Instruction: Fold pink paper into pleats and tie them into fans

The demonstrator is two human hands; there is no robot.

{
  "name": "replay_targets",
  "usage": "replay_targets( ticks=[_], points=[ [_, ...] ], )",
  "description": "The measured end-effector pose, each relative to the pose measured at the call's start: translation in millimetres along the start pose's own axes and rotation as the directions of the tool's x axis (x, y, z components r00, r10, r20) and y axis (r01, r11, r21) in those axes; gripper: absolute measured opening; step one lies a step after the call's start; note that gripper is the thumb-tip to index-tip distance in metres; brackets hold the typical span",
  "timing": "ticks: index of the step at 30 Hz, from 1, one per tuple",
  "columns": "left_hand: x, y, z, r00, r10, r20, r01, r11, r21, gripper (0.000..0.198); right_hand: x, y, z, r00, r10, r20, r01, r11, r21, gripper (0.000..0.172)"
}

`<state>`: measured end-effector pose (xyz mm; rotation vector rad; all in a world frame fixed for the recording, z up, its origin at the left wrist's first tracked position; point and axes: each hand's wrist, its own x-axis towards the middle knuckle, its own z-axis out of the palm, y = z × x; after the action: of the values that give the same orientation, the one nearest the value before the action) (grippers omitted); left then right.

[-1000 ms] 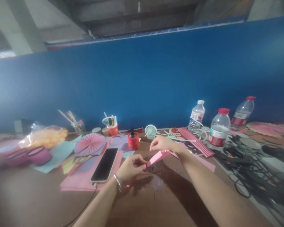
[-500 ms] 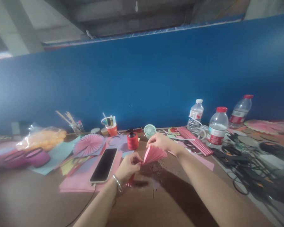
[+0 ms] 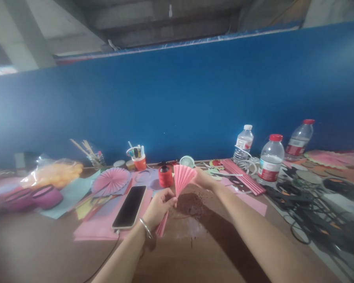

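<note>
A pleated pink paper fan [image 3: 183, 177] stands upright between my hands, its upper half spread and facing me. My left hand [image 3: 164, 202] pinches it at the narrow middle. Below that hand, the fan's lower half hangs down, still folded in a narrow strip. My right hand [image 3: 205, 179] is at the right edge of the spread half, its fingers mostly hidden behind the paper. Just beyond my left hand is a red spool of thread [image 3: 165, 177]. A silver bangle [image 3: 146, 228] circles my left wrist.
Left of my hands, a phone [image 3: 129, 207] with a cable rests on pink paper sheets [image 3: 91, 230], near a finished pink rosette [image 3: 111, 181]. Pink pleated strips [image 3: 247, 179], several water bottles [image 3: 270, 159] and tangled black cords [image 3: 309, 212] occupy the right. A small fan [image 3: 187, 161] stands behind.
The fan's upper half has turned from leaning right to upright and now faces me. My right hand has shifted slightly right and behind the paper; my left hand keeps its pinch.
</note>
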<state>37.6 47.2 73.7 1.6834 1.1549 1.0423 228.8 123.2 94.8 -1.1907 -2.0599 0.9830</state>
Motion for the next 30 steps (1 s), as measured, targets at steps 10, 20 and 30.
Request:
replay_targets(
  ticks=[10, 20, 30],
  points=[
    [3.3, -5.6, -6.4, 0.967, -0.049, -0.251, 0.049, 0.999, -0.009, 0.028, 13.8, 17.8, 8.5, 0.994, -0.102, 0.036, 0.105, 0.992, -0.076, 0.026],
    [9.6, -18.8, -22.5, 0.893, -0.050, -0.447, 0.096, 0.992, 0.082, 0.030, -18.0, -41.5, 21.7, 0.954, -0.278, 0.109, 0.298, 0.908, -0.296, 0.012],
    [-10.7, 19.7, 2.9, 0.927, 0.092, -0.364, -0.014, 0.977, 0.213, 0.021, -50.3, -84.7, -3.5, 0.880, -0.476, -0.005, 0.421, 0.783, -0.459, 0.021]
  ],
)
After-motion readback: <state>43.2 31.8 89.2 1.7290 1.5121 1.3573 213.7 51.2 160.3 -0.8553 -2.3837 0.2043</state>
